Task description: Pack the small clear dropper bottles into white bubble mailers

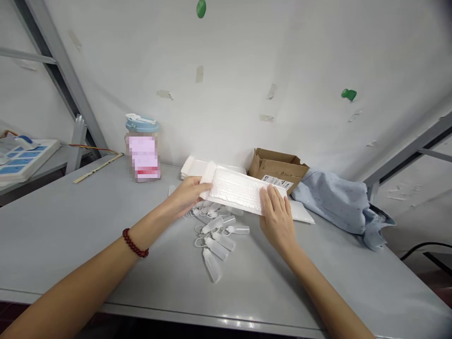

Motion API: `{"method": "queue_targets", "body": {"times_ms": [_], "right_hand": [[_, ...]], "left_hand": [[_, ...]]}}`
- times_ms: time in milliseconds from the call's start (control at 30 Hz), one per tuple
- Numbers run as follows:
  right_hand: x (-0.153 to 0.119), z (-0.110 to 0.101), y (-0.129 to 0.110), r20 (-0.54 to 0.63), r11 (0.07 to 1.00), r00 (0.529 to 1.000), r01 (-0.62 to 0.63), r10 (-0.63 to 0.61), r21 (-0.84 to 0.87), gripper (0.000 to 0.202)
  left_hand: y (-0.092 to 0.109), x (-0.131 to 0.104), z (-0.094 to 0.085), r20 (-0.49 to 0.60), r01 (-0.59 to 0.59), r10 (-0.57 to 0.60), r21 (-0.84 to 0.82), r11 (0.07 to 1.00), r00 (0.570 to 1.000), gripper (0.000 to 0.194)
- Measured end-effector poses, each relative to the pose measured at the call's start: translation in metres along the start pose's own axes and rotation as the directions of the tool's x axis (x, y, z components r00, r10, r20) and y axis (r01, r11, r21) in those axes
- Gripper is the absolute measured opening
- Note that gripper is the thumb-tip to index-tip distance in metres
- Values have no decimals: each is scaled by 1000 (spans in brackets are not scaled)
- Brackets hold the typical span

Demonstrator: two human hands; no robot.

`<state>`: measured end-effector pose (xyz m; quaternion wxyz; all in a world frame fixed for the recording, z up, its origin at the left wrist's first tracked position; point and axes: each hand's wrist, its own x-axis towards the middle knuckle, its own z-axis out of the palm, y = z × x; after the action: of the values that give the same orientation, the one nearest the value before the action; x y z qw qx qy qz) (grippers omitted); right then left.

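Both hands hold a white bubble mailer (240,190) just above the grey table (70,226), a little above picture centre. The left hand (187,194) grips the mailer's 9 o'clock end, near its folded flap, fingers curled under and thumb on top, closed on the edge. The right hand (277,214) lies at the mailer's 4 o'clock end, fingers flat and spread on its top face; whether the thumb pinches from below cannot be told. The mailer is tilted, its left end higher and farther off.

A dark red bead bracelet (134,243) circles the left wrist.

Under the mailer, at 6 o'clock from it, a loose heap of small clear squeeze bottles (216,235) with looped caps lies on the table, some touching each other. At 12 o'clock from the left hand, a stack of white mailers (192,167) rests against the wall. At 1 o'clock from the right hand stands an open cardboard box (277,167) with a white label. A light blue cloth (335,200) lies bunched at 3 o'clock, just beside the box. A water jug (142,148) with a blue lid stands at 10 o'clock from the left hand. At the far 9 o'clock edge, a white and blue panel (21,157) lies on another surface.
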<state>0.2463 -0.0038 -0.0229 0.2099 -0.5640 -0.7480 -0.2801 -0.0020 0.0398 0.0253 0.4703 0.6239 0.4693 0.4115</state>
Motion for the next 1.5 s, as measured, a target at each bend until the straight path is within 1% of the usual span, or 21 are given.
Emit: {"method": "queue_targets", "body": {"times_ms": [33,100,167,233,300,400,467,533,600,633,700,767,833,933,1000,1067,1133,1200,1333,1400,1500], "right_hand": [[0,-3,-3,28,999,999,28,-28,21,60],[0,-9,-8,76,991,991,108,-114,78,71],[1,-15,-13,85,974,977,182,-195,137,82],[1,-19,-16,64,961,970,220,-234,170,86],[0,-20,-18,28,954,968,242,-251,178,86],[0,-18,-18,-56,947,964,265,-259,179,87],[0,-16,-16,-91,945,960,277,-264,174,85],[2,-14,-10,-96,948,959,280,-267,154,78],[4,-12,0,-95,953,960,275,-264,128,66],[4,-11,6,-99,956,961,269,-259,116,59],[5,-9,20,-114,956,959,270,-258,112,50],[5,-7,34,-118,956,964,256,-240,143,48],[5,-4,43,-113,957,974,217,-198,194,47],[5,-1,49,-86,954,987,156,-139,255,47],[5,0,48,-59,953,991,132,-120,271,48],[6,-1,46,-31,953,993,119,-115,277,49],[6,-3,43,0,951,993,115,-120,286,50],[6,-5,40,24,949,991,118,-131,292,52],[5,-6,35,46,948,988,129,-148,293,53],[5,-5,34,55,948,988,124,-146,293,53],[5,-4,34,63,949,988,114,-138,293,53]], "left_hand": [[1,-3,4,88,72,-64,-97,993,994,19],[2,-10,12,230,167,-119,-203,965,966,13],[2,-18,21,336,196,-118,-210,958,934,11],[3,-24,28,410,165,-76,-186,968,909,12],[2,-28,34,395,87,-26,-137,987,918,14],[1,-29,41,265,-2,-4,21,1000,964,16],[-1,-27,42,202,-30,2,135,990,979,21],[-1,-25,40,139,-82,48,251,965,989,25],[1,-22,34,114,-111,77,338,935,990,25],[2,-21,30,135,-107,62,360,927,989,24],[5,-21,21,251,-81,-11,351,933,968,23],[8,-22,15,384,-59,-66,306,950,921,21],[9,-24,12,485,-54,-88,270,961,870,19],[11,-27,12,573,-130,-101,348,928,813,18],[14,-30,12,597,-192,-116,426,884,794,17],[19,-33,10,609,-192,-153,463,865,778,19],[23,-35,6,607,-192,-172,487,852,775,20],[25,-35,4,605,-227,-176,529,818,777,20],[17,-35,7,609,-306,-225,642,703,760,18],[11,-36,11,606,-340,-234,678,652,760,16],[7,-36,13,603,-364,-233,699,616,763,13]]}}
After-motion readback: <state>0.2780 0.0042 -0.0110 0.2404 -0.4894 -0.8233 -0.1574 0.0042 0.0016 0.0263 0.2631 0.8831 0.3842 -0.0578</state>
